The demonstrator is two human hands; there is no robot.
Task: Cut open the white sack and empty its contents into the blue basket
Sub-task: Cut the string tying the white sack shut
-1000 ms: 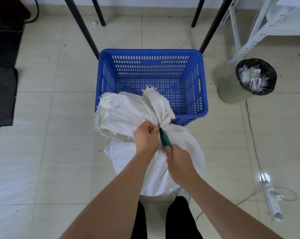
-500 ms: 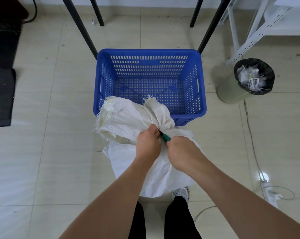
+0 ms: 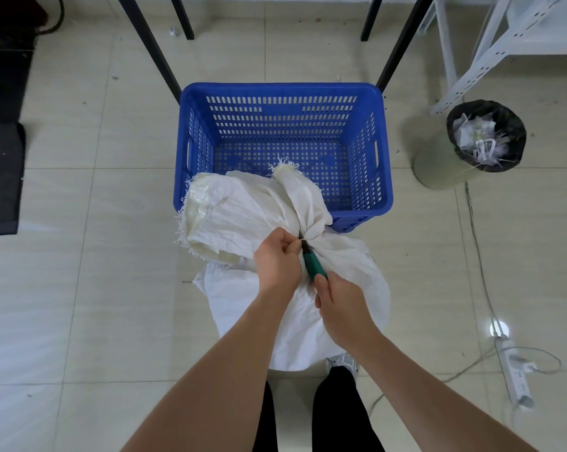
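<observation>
A white woven sack (image 3: 347, 272) stands on the tiled floor in front of me, its neck tied shut and its frayed top flopped over the near rim of the blue basket (image 3: 283, 89). My left hand (image 3: 277, 261) pinches the sack's neck at the tie. My right hand (image 3: 342, 309) grips a green-handled knife (image 3: 313, 262) whose dark blade points into the tied neck. The basket holds nothing but the sack's overhanging top.
Black table legs (image 3: 151, 50) stand behind the basket. A bin with a black liner (image 3: 485, 135) full of scraps sits to the right, beside a white metal rack (image 3: 471, 53). A power strip (image 3: 516, 380) and cables lie at the right. A dark mat (image 3: 0, 177) lies at the left.
My right hand has drawn back toward me, exposing more of the green handle; half a second ago it was pushed up close to the neck. The left hand stays on the tie.
</observation>
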